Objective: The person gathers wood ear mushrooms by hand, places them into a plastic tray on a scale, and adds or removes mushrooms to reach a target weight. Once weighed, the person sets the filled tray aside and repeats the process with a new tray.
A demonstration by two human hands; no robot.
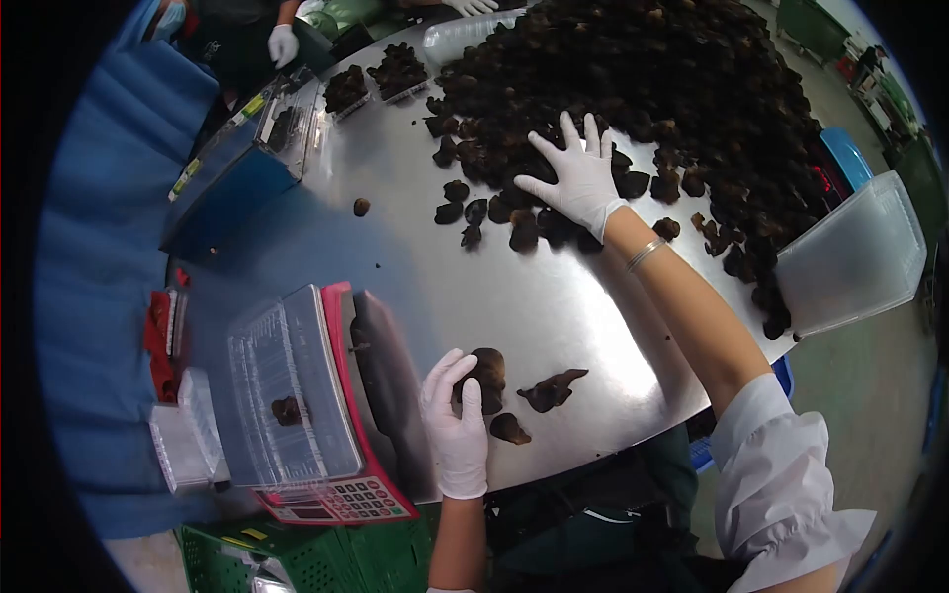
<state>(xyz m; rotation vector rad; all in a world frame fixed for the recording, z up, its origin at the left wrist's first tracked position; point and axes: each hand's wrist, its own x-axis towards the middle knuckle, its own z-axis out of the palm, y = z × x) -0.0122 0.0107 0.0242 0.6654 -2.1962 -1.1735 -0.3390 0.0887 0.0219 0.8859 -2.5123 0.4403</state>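
A big heap of dark dried fungus pieces (652,89) covers the far half of a steel table (554,306). My right hand (575,178), in a white glove, lies spread with fingers apart on the near edge of the heap. My left hand (453,420), also gloved, is closed around a dark fungus piece (486,376) near the table's front edge. Two more loose pieces (554,389) lie just right of it. A clear plastic tray (287,390) holding one small piece stands on a red scale (341,499) left of my left hand.
A stack of clear trays (855,257) sits at the table's right edge. Filled trays (381,79) and another scale (242,163) are at the far left, where another person's gloved hand (283,43) works. A green crate (316,558) is below the scale.
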